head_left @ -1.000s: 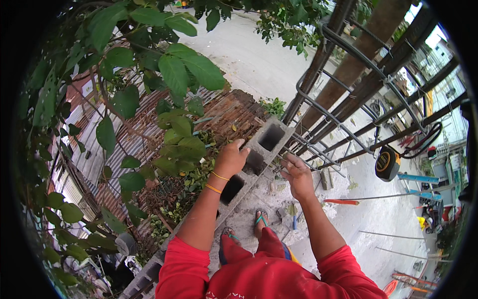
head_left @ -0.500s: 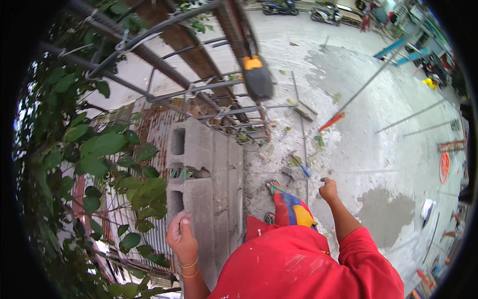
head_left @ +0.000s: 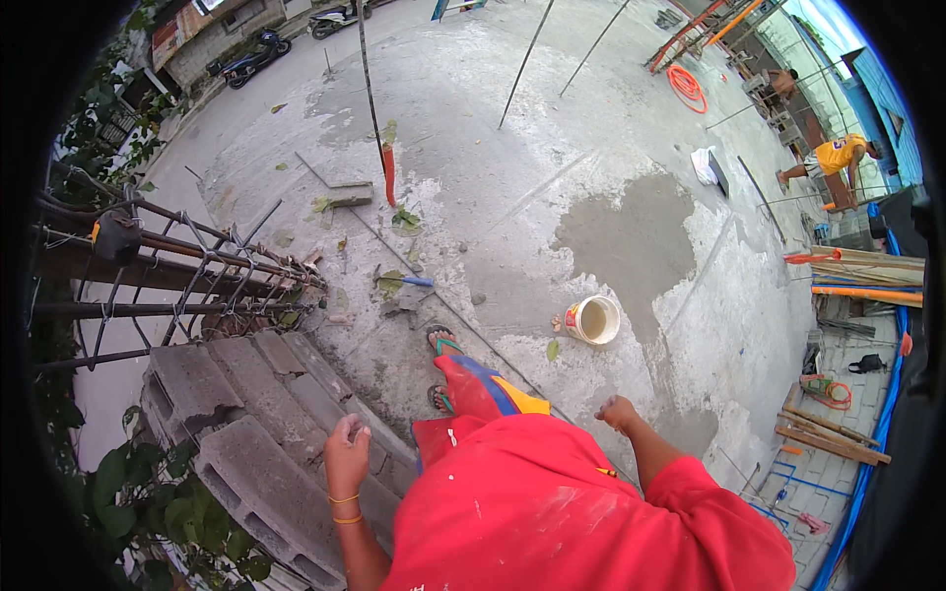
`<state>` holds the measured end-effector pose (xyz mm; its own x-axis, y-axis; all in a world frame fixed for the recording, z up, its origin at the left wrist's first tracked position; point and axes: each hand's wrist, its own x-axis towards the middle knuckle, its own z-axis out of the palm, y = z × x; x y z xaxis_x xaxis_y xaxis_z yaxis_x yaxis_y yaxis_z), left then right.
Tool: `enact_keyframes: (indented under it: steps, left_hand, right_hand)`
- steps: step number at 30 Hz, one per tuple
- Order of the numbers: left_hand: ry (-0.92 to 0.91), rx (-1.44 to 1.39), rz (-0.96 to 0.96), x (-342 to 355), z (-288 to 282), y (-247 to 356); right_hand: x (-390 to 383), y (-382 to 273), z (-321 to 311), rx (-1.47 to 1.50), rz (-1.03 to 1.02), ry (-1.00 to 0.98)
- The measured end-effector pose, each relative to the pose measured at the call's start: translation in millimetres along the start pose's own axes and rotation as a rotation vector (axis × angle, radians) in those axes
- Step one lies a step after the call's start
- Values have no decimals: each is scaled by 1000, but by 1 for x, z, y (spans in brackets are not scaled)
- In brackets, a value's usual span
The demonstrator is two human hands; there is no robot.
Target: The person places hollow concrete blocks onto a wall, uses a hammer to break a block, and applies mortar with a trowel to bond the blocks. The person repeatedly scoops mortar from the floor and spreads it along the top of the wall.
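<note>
The left hand (head_left: 348,455) has its fingers loosely bent and the thumb held apart from them, with nothing seen in its grasp, while the right hand (head_left: 618,415) is curled in toward a fist, and whether it closes on anything small cannot be told. Two thin yellow bands (head_left: 347,519) circle the left wrist. Just beside that hand, on its left, lie the grey concrete blocks (head_left: 258,473) of a low wall, hollow openings showing along their outer side and a gap between two in the upper row. Ahead of the right hand and apart from it, a pale bucket (head_left: 573,320) stands upright on the concrete floor (head_left: 483,138). Nearer the feet, in green-strapped sandals (head_left: 446,344), lies a tool with a blue handle (head_left: 419,282), beside a long thin bar. Beyond the wall's far end extends a cage of steel bars (head_left: 197,258), with a black and yellow tape measure (head_left: 117,237) at it. Farther out are a coiled orange hose (head_left: 687,89), a bending co-worker in a yellow top (head_left: 841,155), and parked motorcycles (head_left: 256,61)
</note>
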<state>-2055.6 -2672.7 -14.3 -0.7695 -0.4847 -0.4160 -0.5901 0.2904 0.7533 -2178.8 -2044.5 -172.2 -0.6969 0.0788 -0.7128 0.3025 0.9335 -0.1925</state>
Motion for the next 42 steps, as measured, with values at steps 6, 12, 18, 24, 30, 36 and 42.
enact_keyframes:
  steps: [6,12,18,24,30,36,42]
  left_hand:
    - [-163,230,-23,4,59,-48]
    - [62,79,-149,-27,102,-62]
    - [355,-120,-439,-117,221,-52]
    - [452,-299,-843,-282,457,10]
    - [311,-578,-1151,-414,714,110]
    - [134,-478,-1287,-468,917,180]
    - [728,-513,-1233,-512,1061,227]
  right_hand:
    - [20,43,-40,168,140,299]
    - [96,6,-98,41,-421,402]
    - [206,-51,-194,283,-307,-217]
    - [295,-100,-259,-348,-586,-254]
    - [305,-152,-230,-555,-484,-505]
    - [219,-153,-125,-854,-919,-795]
    - [82,-71,-26,-1133,-1175,-906]
